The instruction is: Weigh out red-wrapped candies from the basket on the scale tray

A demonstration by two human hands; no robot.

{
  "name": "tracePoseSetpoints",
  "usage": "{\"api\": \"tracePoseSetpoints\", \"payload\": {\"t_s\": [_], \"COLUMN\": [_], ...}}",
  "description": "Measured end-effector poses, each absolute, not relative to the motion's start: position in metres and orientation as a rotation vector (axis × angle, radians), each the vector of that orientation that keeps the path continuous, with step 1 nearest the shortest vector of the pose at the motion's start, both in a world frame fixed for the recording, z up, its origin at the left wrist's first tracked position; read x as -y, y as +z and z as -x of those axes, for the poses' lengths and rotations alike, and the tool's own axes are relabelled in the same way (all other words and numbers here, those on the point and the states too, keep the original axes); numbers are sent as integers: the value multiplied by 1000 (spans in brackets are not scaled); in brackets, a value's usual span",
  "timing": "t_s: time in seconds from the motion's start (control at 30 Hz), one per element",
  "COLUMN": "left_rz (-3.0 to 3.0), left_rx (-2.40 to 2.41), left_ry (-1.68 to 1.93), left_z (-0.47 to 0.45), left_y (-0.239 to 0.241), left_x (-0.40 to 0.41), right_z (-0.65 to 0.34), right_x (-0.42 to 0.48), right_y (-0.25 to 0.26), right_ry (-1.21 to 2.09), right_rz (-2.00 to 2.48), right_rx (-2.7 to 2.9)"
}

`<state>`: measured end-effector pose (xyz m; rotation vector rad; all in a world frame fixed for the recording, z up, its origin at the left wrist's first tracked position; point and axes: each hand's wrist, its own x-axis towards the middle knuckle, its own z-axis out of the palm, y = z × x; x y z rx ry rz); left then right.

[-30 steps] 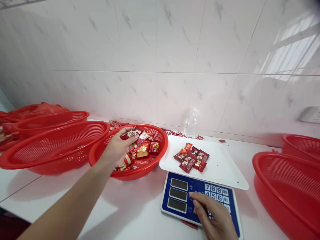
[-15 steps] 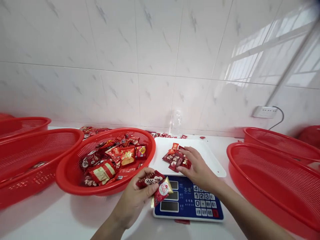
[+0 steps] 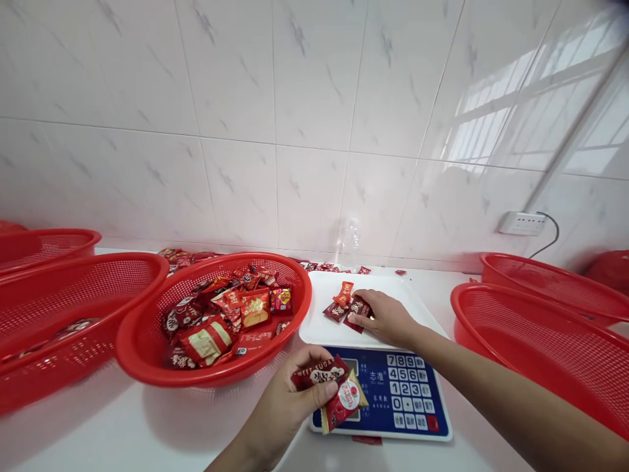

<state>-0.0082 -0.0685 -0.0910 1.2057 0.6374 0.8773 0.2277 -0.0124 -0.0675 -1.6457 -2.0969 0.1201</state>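
My left hand (image 3: 292,400) pinches wrapped candies (image 3: 344,400), one dark red with "SWEET SUGAR" print and one red and gold, in front of the blue scale panel (image 3: 381,387). Over the white weighing pan (image 3: 413,295), my right hand (image 3: 386,318) has its fingers closed round dark red candy packets (image 3: 358,313); how many it holds is hidden. Beside those fingers an orange-red packet (image 3: 345,293) and another dark red packet (image 3: 335,311) lie on the pan.
Left of the scale stands a red plastic basket (image 3: 216,377) of mixed wrapped sweets. More red baskets stand at far left (image 3: 132,262) and right (image 3: 484,292). Loose packets (image 3: 184,257) and a clear bottle (image 3: 350,242) are near the tiled wall.
My right hand has closed on packets on the pan, and fewer lie loose there. My left hand has shifted right and slightly down with its candies.
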Motion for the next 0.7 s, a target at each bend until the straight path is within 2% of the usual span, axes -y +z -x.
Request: {"api": "tracePoseSetpoints", "payload": {"t_s": [0.4,0.7], "left_rz": [-1207,-1157], "left_rx": [-627,-601], "left_ry": [860,832], "left_z": [8,7], "left_y": [-93,-93], "left_x": [65,66], "right_z": [-275,-393], "right_x": [-2,65], "right_y": [-55,-44], "right_ry": [62,-127], "right_rz": [1826,2120], "right_rx": [1573,1279]}}
